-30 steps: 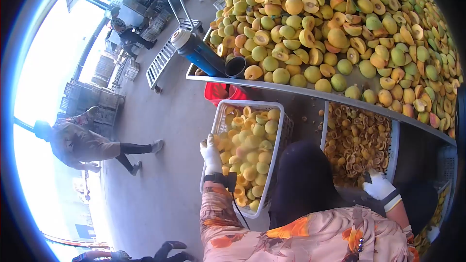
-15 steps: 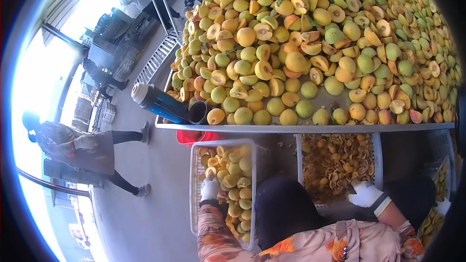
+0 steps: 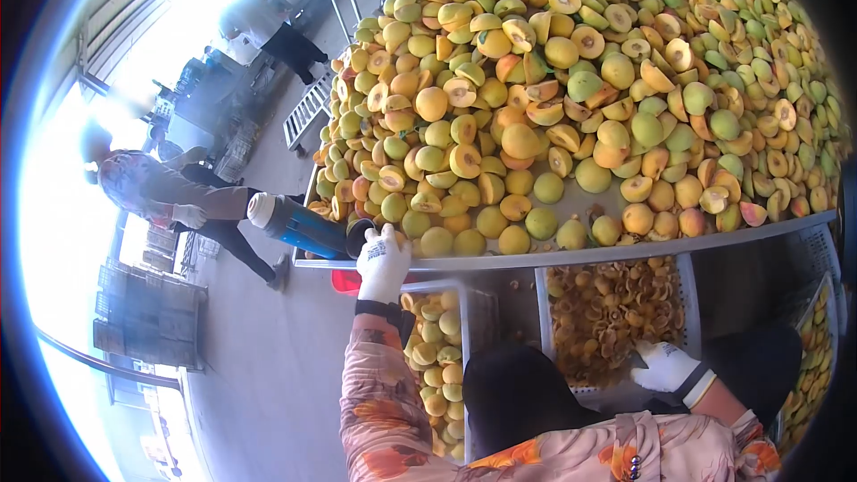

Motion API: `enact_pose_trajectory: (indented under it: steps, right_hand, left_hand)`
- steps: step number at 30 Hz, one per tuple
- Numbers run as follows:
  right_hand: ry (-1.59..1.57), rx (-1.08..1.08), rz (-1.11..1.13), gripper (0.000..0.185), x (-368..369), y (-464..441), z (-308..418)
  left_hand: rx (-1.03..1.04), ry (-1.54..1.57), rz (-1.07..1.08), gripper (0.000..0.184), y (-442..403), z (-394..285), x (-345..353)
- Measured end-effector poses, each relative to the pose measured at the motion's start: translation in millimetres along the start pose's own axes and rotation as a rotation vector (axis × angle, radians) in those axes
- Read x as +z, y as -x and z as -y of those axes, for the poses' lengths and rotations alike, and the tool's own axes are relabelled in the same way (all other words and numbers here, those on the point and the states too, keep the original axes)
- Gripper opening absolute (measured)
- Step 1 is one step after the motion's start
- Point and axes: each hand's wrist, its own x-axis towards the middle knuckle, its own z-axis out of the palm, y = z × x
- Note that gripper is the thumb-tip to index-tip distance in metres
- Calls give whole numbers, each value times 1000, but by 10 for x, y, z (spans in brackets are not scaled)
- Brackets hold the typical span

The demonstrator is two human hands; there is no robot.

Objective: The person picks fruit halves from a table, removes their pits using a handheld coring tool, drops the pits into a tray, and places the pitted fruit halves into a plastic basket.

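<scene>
My left hand (image 3: 384, 264), in a white glove, reaches over the metal table's near rim (image 3: 500, 261). Its fingers are apart, close to the lowest peaches and a dark cup (image 3: 358, 236), and hold nothing I can see. Halved yellow-green peaches (image 3: 520, 140) are heaped on the table. Below my left forearm stands a white crate (image 3: 465, 348) of peach halves (image 3: 430, 332). My right hand (image 3: 666, 367), also gloved, is closed at the right side of a crate (image 3: 692, 303) of brownish peach scraps (image 3: 616, 308); what its fingers hold is hidden.
A blue flask (image 3: 303, 228) lies tilted at the table's left corner, above a red container (image 3: 345, 281). Another crate of fruit (image 3: 808, 348) stands at far right. A person (image 3: 192, 196) walks on the left; others stand behind the heap. Stacked crates (image 3: 147, 312) line the left side.
My left hand has moved up from the peach crate to the table's rim. My right hand stays by the scraps. The view has shifted, and the walking person has moved up in it.
</scene>
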Motion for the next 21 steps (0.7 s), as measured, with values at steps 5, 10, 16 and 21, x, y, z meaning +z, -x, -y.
enact_pose_trajectory:
  steps: [5,10,16,21]
  right_hand:
    - [-1,30,38,48,-130,84,133]
    - [-25,27,26,46,-186,135,212]
    - [-88,-30,-106,42,-213,156,266]
    - [-314,-306,-334,36,-524,294,860]
  left_hand:
    - [11,-9,37,57,-112,50,-12]
    - [49,112,49,64,-80,0,-77]
    - [41,1175,-235,53,293,141,30]
    - [46,2120,250,58,1384,-652,-552]
